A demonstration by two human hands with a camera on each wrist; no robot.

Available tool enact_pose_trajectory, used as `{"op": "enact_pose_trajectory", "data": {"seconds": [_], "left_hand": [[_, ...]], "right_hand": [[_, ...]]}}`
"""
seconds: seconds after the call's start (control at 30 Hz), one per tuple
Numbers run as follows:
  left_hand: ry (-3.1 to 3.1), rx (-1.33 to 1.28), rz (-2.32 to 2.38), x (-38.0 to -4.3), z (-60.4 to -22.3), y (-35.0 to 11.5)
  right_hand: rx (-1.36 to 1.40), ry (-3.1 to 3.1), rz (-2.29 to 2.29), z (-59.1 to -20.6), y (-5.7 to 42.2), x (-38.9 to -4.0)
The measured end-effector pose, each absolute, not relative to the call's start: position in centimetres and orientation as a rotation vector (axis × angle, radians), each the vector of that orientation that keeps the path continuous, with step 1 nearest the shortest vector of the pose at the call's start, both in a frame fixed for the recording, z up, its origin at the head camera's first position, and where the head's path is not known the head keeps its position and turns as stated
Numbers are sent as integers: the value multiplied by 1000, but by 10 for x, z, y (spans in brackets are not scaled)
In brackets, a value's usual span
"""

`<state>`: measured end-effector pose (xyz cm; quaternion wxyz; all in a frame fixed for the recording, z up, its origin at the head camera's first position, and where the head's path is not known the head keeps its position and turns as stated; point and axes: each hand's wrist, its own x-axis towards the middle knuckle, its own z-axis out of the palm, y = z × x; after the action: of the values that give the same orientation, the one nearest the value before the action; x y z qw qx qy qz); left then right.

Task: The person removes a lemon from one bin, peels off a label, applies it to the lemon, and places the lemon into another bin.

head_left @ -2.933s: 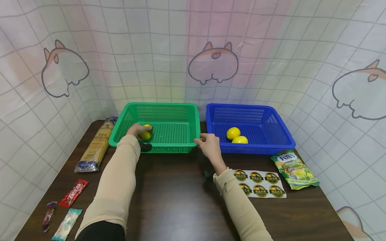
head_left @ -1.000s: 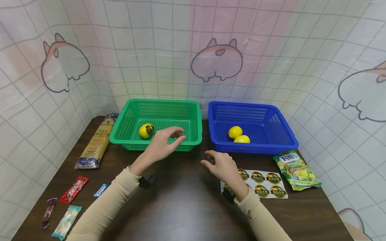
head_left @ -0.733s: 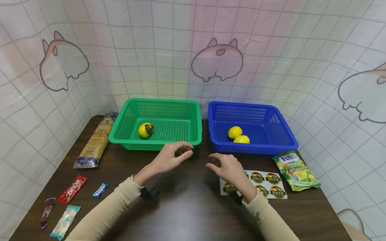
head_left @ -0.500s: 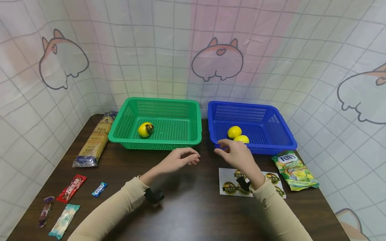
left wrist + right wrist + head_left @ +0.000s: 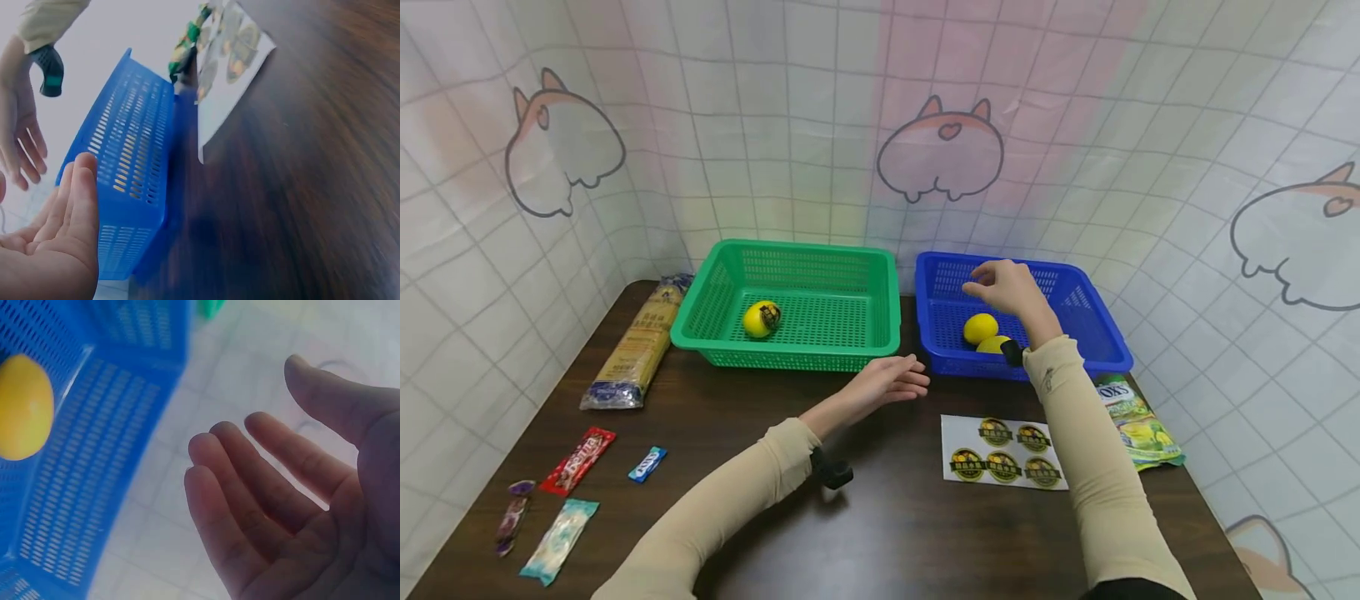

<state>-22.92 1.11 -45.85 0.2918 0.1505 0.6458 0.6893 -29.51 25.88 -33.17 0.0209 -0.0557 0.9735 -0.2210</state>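
Note:
My right hand [image 5: 1009, 287] hangs over the blue basket [image 5: 955, 367], thumb and fingers apart and nothing between them, as the right wrist view also shows. Below it in the basket lie two plain yellow lemons [image 5: 980, 328], the nearer partly covered by the wrist camera. In front of the gap between the baskets is my left hand [image 5: 883, 387], fingers extended and palm bare in the left wrist view. The green basket [image 5: 786, 354] holds one lemon [image 5: 756, 320] with a dark round sticker. On the table lies a white sheet [image 5: 953, 429] of round fruit-label stickers.
A noodle-like pack [image 5: 636, 350] lies left of the green basket. Nearer me on the left are a red candy wrapper [image 5: 578, 461], a small blue one [image 5: 647, 464], a teal one [image 5: 559, 540] and a purple one [image 5: 512, 518]. My right sleeve overlaps a green candy bag [image 5: 1142, 433].
My left hand released the stickered lemon in the green basket, then withdrew toward me and rightward. My right hand left the green basket's rim and rose over the blue basket.

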Motion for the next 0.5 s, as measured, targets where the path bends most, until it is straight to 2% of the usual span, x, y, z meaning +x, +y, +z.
{"op": "enact_pose_trajectory", "data": {"seconds": [0.2, 0.5], "left_hand": [[1674, 317, 1885, -238, -459, 28], [1654, 217, 1979, -243, -459, 52]], "right_hand": [[-82, 2894, -641, -345, 263, -327], [82, 2668, -491, -372, 261, -350]]}}
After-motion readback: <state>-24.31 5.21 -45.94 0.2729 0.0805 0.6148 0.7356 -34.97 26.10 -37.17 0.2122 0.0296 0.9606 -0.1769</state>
